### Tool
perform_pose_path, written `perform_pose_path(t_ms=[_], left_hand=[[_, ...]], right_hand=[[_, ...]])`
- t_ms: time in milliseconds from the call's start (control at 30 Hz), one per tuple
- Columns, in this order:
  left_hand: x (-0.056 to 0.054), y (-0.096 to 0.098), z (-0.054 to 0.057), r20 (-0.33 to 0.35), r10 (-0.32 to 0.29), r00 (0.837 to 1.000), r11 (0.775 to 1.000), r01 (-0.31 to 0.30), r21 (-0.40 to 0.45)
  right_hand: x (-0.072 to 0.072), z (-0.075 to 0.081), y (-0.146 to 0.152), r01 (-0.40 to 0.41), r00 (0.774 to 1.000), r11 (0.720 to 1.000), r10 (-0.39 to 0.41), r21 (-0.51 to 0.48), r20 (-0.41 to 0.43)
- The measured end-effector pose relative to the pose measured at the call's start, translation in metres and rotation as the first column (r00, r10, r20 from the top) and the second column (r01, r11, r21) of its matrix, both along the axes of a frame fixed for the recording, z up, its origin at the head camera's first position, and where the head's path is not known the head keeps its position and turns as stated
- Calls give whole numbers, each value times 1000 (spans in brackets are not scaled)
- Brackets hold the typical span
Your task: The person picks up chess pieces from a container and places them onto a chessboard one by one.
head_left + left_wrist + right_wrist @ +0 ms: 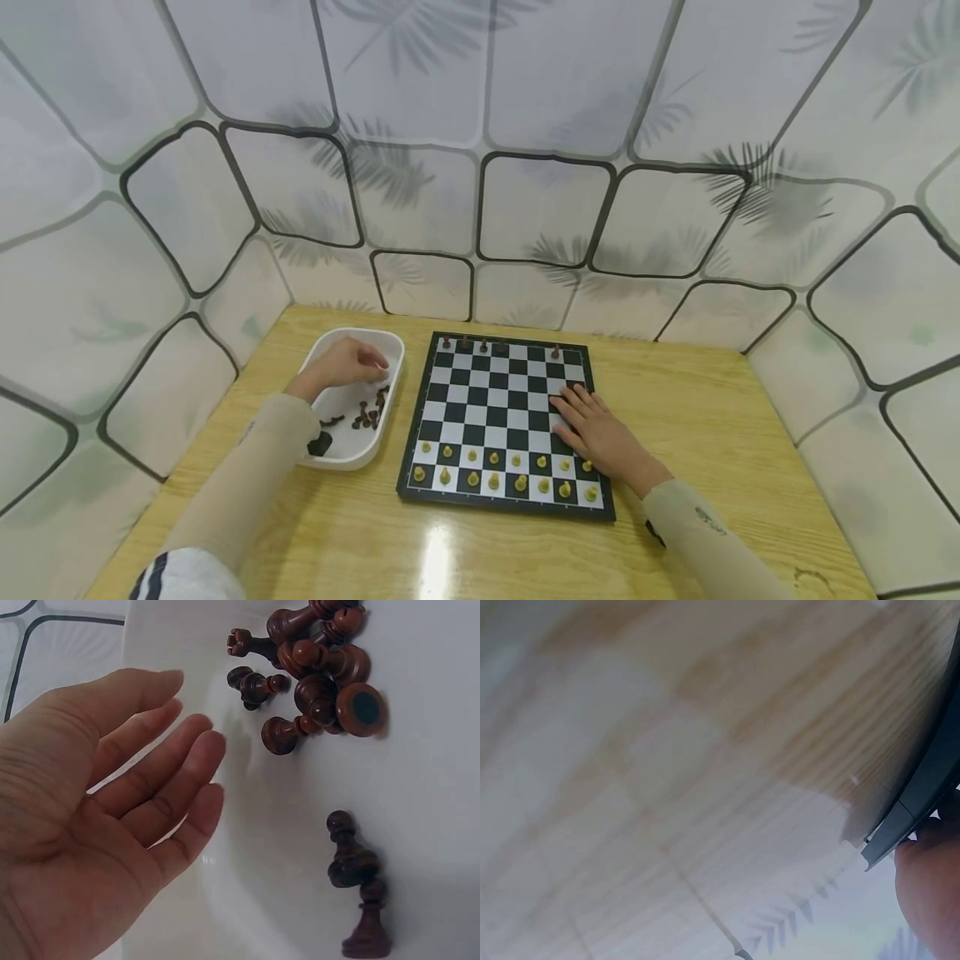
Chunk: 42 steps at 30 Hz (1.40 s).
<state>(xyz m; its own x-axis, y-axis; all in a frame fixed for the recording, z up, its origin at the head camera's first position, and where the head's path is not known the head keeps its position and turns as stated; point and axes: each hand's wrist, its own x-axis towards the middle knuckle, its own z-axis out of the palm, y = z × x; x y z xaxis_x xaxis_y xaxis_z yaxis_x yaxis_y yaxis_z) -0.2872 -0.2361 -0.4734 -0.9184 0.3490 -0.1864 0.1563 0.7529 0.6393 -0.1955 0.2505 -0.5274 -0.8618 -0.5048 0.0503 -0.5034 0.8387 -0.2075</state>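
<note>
My left hand (343,364) hovers over a white plastic tray (347,403), its fingers slightly bent with nothing between them. Brown chess pieces (322,682) lie in a pile just beyond the fingertips in the left wrist view, and two brown pawns (366,922) lie apart from it. The right hand (600,429) rests with spread fingers on the right edge of a black-and-white chessboard (477,396). Several brown pieces (483,346) stand along the board's far row. Two rows of yellow pieces (493,480) stand on its near side.
A small black object (320,443) lies in the tray's near left corner. The wooden table (360,533) runs back to patterned wall panels (540,208) at the rear and both sides. The tray stands to the left of the board, with a narrow gap between them.
</note>
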Motion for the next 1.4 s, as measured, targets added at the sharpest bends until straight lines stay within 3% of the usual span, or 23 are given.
perform_pose_path(t_ms=[300, 500, 1000, 1400], left_hand=[[0, 0, 2, 103, -123, 987, 992, 125, -14], [1, -1, 3, 155, -169, 973, 985, 171, 1], [2, 3, -4, 123, -149, 981, 986, 157, -63], [2, 0, -4, 104, -97, 990, 993, 104, -64]], right_hand=[[0, 2, 0, 0, 1000, 1000, 0, -1, -5], [1, 3, -1, -5, 1000, 1000, 5, 2, -3], [3, 4, -1, -5, 1000, 1000, 5, 2, -14], [2, 2, -1, -5, 1000, 1000, 5, -4, -10]])
